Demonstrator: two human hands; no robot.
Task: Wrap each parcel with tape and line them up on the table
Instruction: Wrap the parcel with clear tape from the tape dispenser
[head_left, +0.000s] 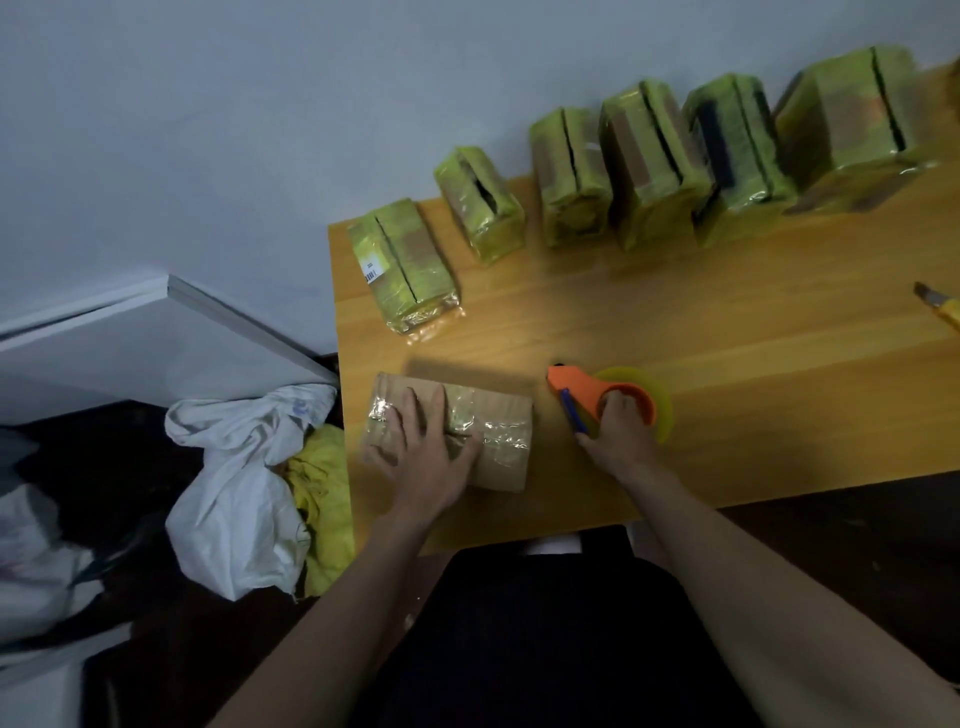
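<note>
The wooden tabletop (675, 332) takes up the right half of my view, w/ a pale wall behind it. To its left, off the edge, a white sack (234, 483) slumps on the floor w/ yellow cloth (322, 499) showing just beside it. Along the far side of the tabletop six taped parcels (649, 161) stand in a slanted row, each wrapped in yellowish tape, smallest toward the left end, biggest at the right; the leftmost one (402, 265) has a small white label. Nearer me, at the front-left corner, lies a brown cardboard parcel (493, 441) w/ clear tape strips across its top. My left hand (423, 457) lies flat on it, fingers straight & spread, pressing down. Just right of that box, apart from it, is the orange tape dispenser (587, 387) carrying a yellow tape roll (660, 400), resting on the tabletop. My right hand (618, 431) grips the dispenser, fingers curled into the roll's core. At the far right edge a yellow utility knife (940, 306) lies on the wood, only partly in view.
</note>
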